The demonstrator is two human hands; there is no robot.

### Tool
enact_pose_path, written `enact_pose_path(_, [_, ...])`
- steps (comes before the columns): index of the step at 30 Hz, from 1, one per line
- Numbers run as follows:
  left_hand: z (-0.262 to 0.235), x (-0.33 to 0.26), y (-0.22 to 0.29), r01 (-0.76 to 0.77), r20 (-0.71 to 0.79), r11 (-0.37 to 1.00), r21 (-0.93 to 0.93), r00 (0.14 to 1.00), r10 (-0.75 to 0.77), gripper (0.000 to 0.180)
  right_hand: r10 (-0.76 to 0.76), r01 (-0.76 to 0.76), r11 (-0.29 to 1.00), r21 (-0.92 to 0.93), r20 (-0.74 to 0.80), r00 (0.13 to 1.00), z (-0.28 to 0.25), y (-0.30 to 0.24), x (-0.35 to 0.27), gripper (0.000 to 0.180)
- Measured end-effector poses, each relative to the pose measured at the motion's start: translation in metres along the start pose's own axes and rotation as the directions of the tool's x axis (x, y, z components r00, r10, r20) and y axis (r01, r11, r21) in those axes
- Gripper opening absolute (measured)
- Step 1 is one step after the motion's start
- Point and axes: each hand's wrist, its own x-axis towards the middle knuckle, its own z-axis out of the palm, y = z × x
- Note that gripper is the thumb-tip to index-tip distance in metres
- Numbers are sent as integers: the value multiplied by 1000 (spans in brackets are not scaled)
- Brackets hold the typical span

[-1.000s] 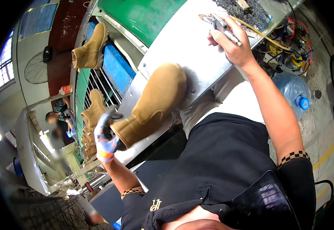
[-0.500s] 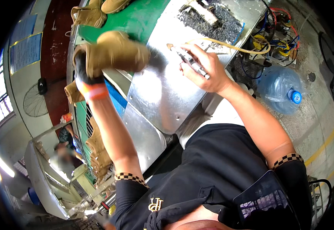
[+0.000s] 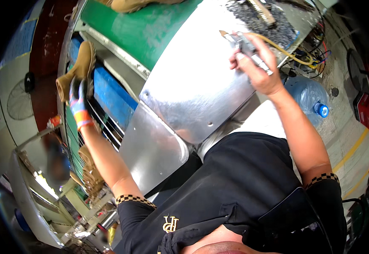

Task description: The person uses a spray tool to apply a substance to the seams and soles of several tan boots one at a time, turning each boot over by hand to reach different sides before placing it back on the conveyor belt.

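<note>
Far out to the left, my gloved left hand [image 3: 79,101] has its dark fingertips on a tan boot [image 3: 77,70] and grips its edge; some of the fingers blend into the boot's shadow. That boot is beside a blue panel [image 3: 110,91], over a rack of thin bars. Above the shiny metal tabletop [image 3: 180,106], my bare right hand [image 3: 256,65] is closed around a silver pen-shaped tool [image 3: 250,51] with a brown, brush-like tip. A yellowish hose [image 3: 279,47] runs behind that hand; where it joins the tool is hidden.
A green belt surface [image 3: 135,31] carries more tan boots [image 3: 138,4] at the top. Dark shaggy material [image 3: 273,29] with a wooden-handled brush [image 3: 262,12] lies at the far right of the tabletop. On the floor are a clear water jug [image 3: 305,95] and wiring. More boots [image 3: 90,169] line the lower left.
My left hand has carried the boot left, away from over the metal tabletop, to beside the blue panel. My right hand has shifted right and farther away, still with the pen-shaped tool.
</note>
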Motion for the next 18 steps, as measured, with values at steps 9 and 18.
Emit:
enact_pose_path(9, [-342, -138, -279, 591, -459, 489, 642, 807, -372, 101, -94, 92, 992, -89, -9, 996, 16, -5, 11, 40])
enact_pose_path(18, [-242, -177, -219, 594, -693, 648, 476, 707, -139, 77, -117, 105, 975, -196, -52, 992, 24, -2, 11, 40])
